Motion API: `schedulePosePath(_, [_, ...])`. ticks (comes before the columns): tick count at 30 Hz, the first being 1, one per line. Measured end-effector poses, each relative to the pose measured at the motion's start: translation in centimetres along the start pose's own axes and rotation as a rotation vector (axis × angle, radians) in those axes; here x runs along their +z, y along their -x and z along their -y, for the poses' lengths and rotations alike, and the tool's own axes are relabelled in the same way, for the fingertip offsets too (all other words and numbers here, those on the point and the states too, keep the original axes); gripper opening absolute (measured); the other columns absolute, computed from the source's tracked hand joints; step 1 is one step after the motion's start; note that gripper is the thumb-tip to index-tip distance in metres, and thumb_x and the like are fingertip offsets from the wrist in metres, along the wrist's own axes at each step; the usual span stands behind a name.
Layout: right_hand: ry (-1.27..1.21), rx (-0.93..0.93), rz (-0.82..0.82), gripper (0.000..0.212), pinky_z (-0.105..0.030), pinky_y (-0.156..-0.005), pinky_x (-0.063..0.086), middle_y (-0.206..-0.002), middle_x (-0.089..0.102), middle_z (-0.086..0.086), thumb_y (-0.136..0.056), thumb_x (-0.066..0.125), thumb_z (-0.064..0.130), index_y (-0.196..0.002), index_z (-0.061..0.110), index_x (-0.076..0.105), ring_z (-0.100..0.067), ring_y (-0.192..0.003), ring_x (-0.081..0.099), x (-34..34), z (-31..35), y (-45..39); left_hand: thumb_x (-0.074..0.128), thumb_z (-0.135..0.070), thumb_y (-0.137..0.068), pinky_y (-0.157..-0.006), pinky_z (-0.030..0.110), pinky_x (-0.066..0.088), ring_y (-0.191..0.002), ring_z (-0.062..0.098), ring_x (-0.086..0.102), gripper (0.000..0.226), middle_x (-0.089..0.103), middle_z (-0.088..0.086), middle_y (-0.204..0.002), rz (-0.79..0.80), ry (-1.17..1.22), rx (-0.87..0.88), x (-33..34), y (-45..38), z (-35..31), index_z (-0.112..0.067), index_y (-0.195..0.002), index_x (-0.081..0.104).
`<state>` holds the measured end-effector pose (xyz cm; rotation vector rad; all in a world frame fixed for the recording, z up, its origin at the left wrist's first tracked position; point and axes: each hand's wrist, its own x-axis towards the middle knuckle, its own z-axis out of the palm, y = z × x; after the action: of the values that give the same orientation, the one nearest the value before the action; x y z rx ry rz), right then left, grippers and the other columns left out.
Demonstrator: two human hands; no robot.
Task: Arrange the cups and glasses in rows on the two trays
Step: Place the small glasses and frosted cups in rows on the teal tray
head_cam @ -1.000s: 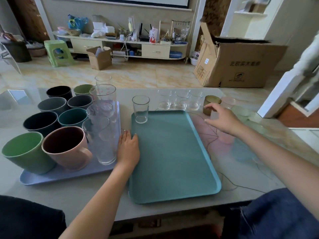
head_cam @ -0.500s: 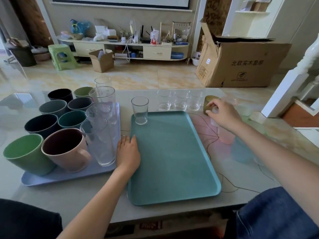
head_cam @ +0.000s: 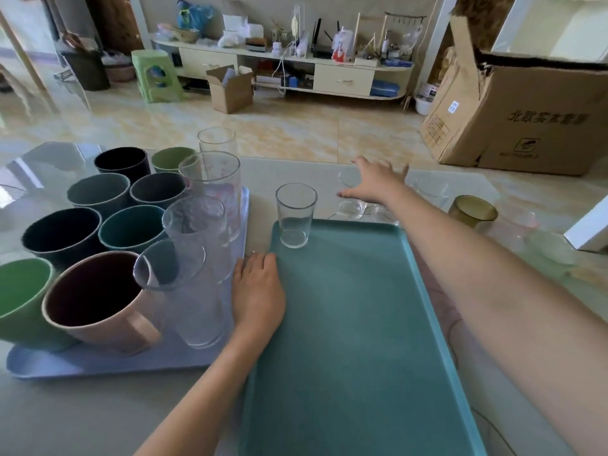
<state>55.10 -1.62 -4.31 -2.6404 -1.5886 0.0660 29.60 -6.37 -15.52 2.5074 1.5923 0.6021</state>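
Note:
A teal tray [head_cam: 348, 324] lies in front of me with one small clear glass [head_cam: 295, 214] at its far left corner. To its left a pale blue tray [head_cam: 98, 365] carries several coloured cups, among them a pink mug [head_cam: 98, 301], and several tall clear glasses [head_cam: 200, 245]. My left hand [head_cam: 258, 292] rests flat on the teal tray's left rim. My right hand [head_cam: 375, 185] reaches with spread fingers over a small clear glass [head_cam: 351, 205] just behind the teal tray. An amber glass [head_cam: 472, 210] and pale glasses stand to the right.
The table top is glossy and reflective. A white post [head_cam: 589, 230] cuts in at the right edge. Beyond the table lie a tiled floor, a big cardboard box [head_cam: 526, 116], a green stool [head_cam: 158, 75] and a low cabinet.
My right hand left the amber glass and moved left to the clear glasses behind the teal tray. My left hand stayed on the tray rim.

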Motion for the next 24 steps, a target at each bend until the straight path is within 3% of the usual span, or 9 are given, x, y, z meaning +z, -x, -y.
schedulePosePath(3, [0.027,0.024,-0.012,0.075,-0.067,-0.11,-0.002,-0.134,0.052,-0.009,-0.071,0.063,0.064,-0.132,0.025,0.042,-0.029,-0.133,0.037,0.7,0.6,-1.3,0.031,-0.002,-0.07,-0.105,0.044,0.035,-0.108,0.032,0.058,0.046,0.065,0.011,-0.106,-0.011,-0.011,0.024,0.1,-0.1,0.1,-0.008,-0.105,0.06])
schedulePosePath(6, [-0.06,-0.017,-0.106,0.073,-0.059,-0.113,0.002,-0.132,0.054,-0.006,-0.068,0.068,0.061,-0.129,0.028,0.047,-0.027,-0.131,0.039,0.7,0.7,-0.7,0.039,0.003,-0.075,-0.111,0.04,0.025,-0.118,0.03,0.05,0.044,0.06,0.01,-0.118,0.022,0.012,0.014,0.0,-0.2,0.0,-0.008,-0.115,0.055])
schedulePosePath(8, [-0.126,-0.058,-0.219,0.072,-0.052,-0.112,0.02,-0.13,0.056,-0.006,-0.067,0.07,0.059,-0.129,0.03,0.047,-0.027,-0.125,0.045,0.5,0.8,0.8,0.04,0.003,-0.077,-0.112,0.039,0.021,-0.121,0.029,0.047,0.044,0.057,0.011,-0.122,0.019,0.026,0.013,-0.2,0.0,0.0,-0.007,-0.118,0.053])
schedulePosePath(10, [-0.279,-0.061,-0.323,0.071,-0.045,-0.1,0.04,-0.128,0.055,-0.005,-0.066,0.072,0.056,-0.128,0.031,0.048,-0.026,-0.119,0.049,0.1,0.5,3.0,0.039,0.004,-0.078,-0.114,0.038,0.018,-0.122,0.029,0.046,0.044,0.056,0.012,-0.123,0.024,0.044,-0.002,-0.5,0.1,-0.2,-0.006,-0.119,0.052])
schedulePosePath(12, [-0.429,-0.071,-0.369,0.071,-0.042,-0.092,0.047,-0.127,0.053,-0.004,-0.065,0.075,0.051,-0.128,0.031,0.048,-0.024,-0.115,0.051,-0.4,-0.1,5.9,0.038,0.005,-0.078,-0.115,0.037,0.015,-0.124,0.029,0.044,0.044,0.055,0.012,-0.124,0.048,0.059,-0.011,-0.9,0.2,-0.4,-0.007,-0.119,0.05])
schedulePosePath(19, [-0.505,-0.156,-0.233,0.071,-0.025,-0.08,0.039,-0.114,0.055,-0.001,-0.065,0.081,0.041,-0.128,0.028,0.052,-0.012,-0.092,0.048,-2.0,-0.5,16.3,0.038,0.001,-0.081,-0.118,0.039,0.005,-0.139,0.027,0.027,0.062,0.036,0.016,-0.145,0.111,0.04,0.047,-2.9,3.6,-0.7,0.0,-0.142,0.025])
schedulePosePath(24, [-0.649,-0.199,-0.131,0.079,-0.027,-0.079,0.044,-0.113,0.054,0.002,-0.061,0.086,0.036,-0.129,0.03,0.044,-0.015,-0.093,0.053,-0.9,3.1,19.0,0.031,-0.001,-0.088,-0.118,0.037,0.004,-0.143,0.024,0.019,0.06,0.024,0.013,-0.153,0.156,-0.033,0.033,-3.6,5.9,-0.8,-0.003,-0.146,0.014])
